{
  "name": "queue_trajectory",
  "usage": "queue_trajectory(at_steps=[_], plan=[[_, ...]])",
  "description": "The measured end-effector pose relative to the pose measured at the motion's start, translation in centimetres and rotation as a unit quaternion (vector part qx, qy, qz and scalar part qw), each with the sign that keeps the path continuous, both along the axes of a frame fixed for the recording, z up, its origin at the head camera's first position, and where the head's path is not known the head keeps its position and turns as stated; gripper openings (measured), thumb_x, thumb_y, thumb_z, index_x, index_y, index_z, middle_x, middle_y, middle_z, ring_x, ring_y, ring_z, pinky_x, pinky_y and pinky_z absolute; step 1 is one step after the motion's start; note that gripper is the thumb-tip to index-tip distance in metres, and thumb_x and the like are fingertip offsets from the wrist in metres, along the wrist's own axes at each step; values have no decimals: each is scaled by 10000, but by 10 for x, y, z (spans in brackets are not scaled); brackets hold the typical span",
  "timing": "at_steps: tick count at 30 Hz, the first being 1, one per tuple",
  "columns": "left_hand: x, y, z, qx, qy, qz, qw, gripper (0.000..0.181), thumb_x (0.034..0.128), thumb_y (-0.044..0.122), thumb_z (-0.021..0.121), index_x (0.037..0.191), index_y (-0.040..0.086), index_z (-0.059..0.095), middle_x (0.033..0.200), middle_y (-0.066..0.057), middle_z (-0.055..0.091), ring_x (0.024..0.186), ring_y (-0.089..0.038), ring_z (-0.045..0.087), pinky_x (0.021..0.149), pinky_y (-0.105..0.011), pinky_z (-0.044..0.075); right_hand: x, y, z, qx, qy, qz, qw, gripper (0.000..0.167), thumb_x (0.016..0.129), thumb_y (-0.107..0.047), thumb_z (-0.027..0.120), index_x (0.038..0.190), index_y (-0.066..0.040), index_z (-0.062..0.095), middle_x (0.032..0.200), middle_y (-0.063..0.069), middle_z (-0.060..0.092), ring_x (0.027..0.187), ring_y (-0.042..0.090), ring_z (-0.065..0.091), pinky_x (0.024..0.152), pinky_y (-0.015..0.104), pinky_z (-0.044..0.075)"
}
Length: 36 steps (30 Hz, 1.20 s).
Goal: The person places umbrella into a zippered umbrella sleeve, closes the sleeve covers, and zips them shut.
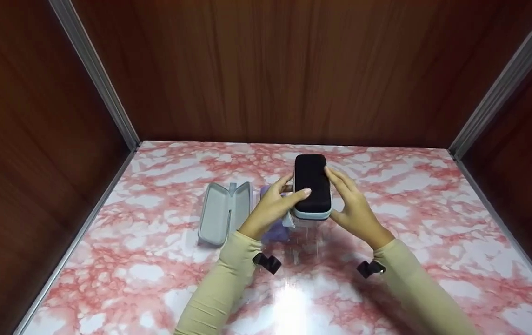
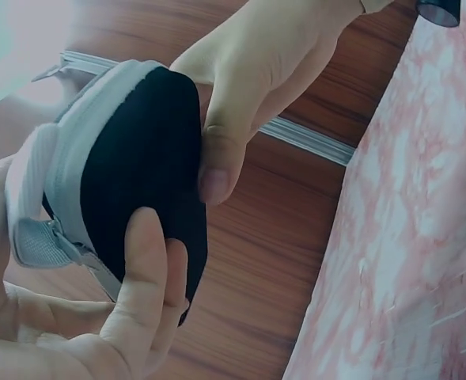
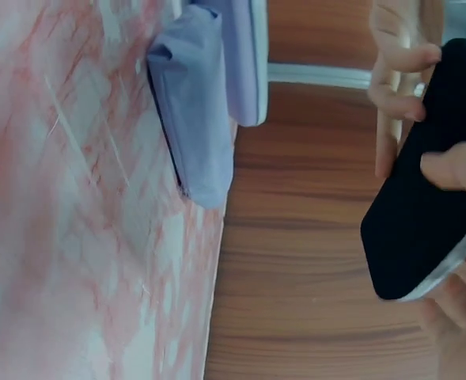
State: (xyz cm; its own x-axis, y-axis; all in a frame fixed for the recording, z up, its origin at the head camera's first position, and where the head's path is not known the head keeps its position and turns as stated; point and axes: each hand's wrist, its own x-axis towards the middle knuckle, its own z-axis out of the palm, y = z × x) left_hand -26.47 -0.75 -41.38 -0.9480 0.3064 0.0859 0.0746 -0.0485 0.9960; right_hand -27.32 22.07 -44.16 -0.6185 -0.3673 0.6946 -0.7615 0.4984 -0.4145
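Note:
Both hands hold a black zip case [image 1: 312, 184] with a pale zipper band, raised above the table. My left hand [image 1: 273, 204] grips its left side, the thumb lying across the black face. My right hand [image 1: 356, 211] holds the opposite side, fingers along the edge. The left wrist view shows the case [image 2: 142, 166] tilted, with a pale fabric strap [image 2: 31, 186] on its band. It appears closed where seen. Beside my left hand, a purple pouch [image 1: 275, 231] lies on the table, partly hidden by that hand.
Left of the hands, a pale grey hinged case [image 1: 216, 218] lies open on the red-and-white marbled table [image 1: 154, 270]. The right wrist view shows the purple pouch [image 3: 193, 111] beside another lilac object [image 3: 244, 63]. Brown wood-grain panels [image 1: 266, 70] enclose the back and sides.

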Motion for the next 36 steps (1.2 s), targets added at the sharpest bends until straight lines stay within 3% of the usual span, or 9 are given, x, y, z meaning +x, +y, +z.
queue_trajectory(at_steps=[3,6,8,11,14,21,28,36], plan=[[0,1,-1,-63,82,152,9998,824,880,280,749,1548,30,337,1281,-179,590,1128,-281,597,907,-334,521,1,4,0,-279,-440,-2,9986,767,837,92,723,1520,2,385,1512,173,430,1353,329,446,1045,476,434],[-1,2,-3,-123,177,222,9995,812,878,261,750,1546,36,347,1286,-190,587,1138,-302,579,899,-327,518,3,6,4,-744,-1270,2,9891,623,958,16,624,1525,13,366,1486,198,460,1275,336,533,992,411,490],[-1,2,-5,-214,208,214,9993,819,879,269,751,1551,43,340,1309,-190,577,1134,-299,578,896,-320,516,5,6,8,-1086,-2031,63,9731,565,1022,-89,565,1538,-6,349,1468,210,476,1223,341,574,961,363,512],[0,3,-7,-326,159,149,9992,840,883,297,751,1560,51,320,1342,-184,558,1095,-269,602,888,-317,517,8,5,14,-1380,-3107,127,9404,590,1058,-270,519,1559,-34,314,1456,214,478,1182,327,597,927,314,524],[1,5,-10,-395,144,58,9991,844,890,304,746,1564,48,306,1356,-179,550,1037,-232,636,875,-316,525,9,4,16,-1376,-3692,203,9189,659,1045,-339,537,1563,-18,288,1442,229,469,1186,318,589,930,323,521],[1,11,-18,-553,459,-35,9974,818,891,268,740,1556,41,321,1334,-172,580,931,-241,685,808,-318,554,8,7,10,-1323,-3853,212,9130,697,1026,-312,583,1557,15,273,1432,255,473,1197,298,581,923,320,523],[1,19,-29,-809,546,66,9952,814,899,303,740,1566,87,328,1357,-179,582,1172,-264,601,934,-338,508,6,13,-2,-1397,-3829,149,9130,681,1021,-342,588,1555,-22,313,1409,226,509,1104,269,640,892,278,523],[-1,29,-43,-1139,618,-34,9916,774,936,277,711,1564,57,316,1370,-184,580,1219,-263,580,1011,-369,465,7,16,-20,-1360,-3929,32,9095,666,1036,-323,563,1548,13,302,1432,251,483,1133,261,620,908,262,509]])
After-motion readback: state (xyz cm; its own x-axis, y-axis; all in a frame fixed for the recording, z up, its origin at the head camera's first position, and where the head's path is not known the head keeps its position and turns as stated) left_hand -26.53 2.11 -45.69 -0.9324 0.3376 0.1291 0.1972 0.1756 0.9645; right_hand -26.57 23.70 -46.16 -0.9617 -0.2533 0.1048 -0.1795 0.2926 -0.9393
